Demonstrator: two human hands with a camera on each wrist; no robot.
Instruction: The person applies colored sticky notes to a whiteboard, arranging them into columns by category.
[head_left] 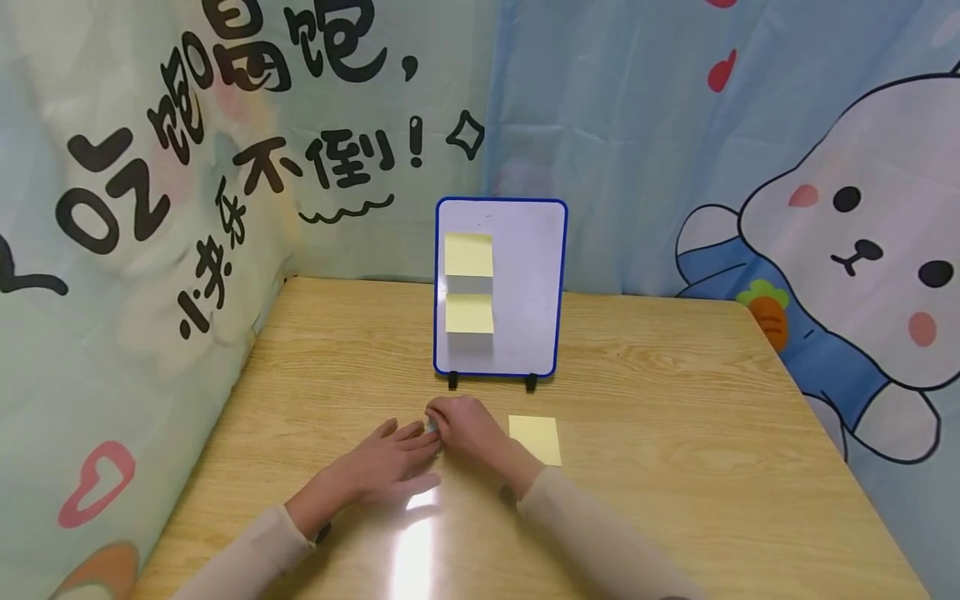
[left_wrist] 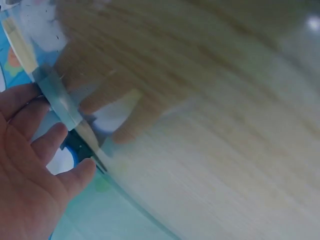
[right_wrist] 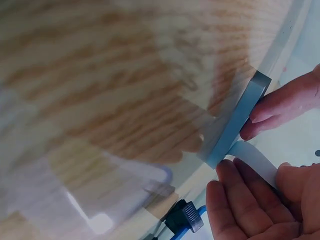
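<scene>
A pad of blue sticky notes (right_wrist: 239,120) lies on the table between the two hands. My right hand (head_left: 468,433) pinches a pale sheet (right_wrist: 256,162) between thumb and fingers; the sheet curves up from the end of the pad. My left hand (head_left: 382,462) has its fingers stretched out, with fingertips touching the other end of the pad. From the head view the hands hide nearly all of the pad. A yellow sticky note (head_left: 538,440) lies on the table beside the right wrist.
Behind the hands, a small blue-framed whiteboard (head_left: 528,283) stands upright on black feet (head_left: 531,382). Two yellow notes, an upper note (head_left: 468,254) and a lower note (head_left: 470,313), stick to its left half. Printed curtains (head_left: 615,167) border the wooden table (head_left: 660,400).
</scene>
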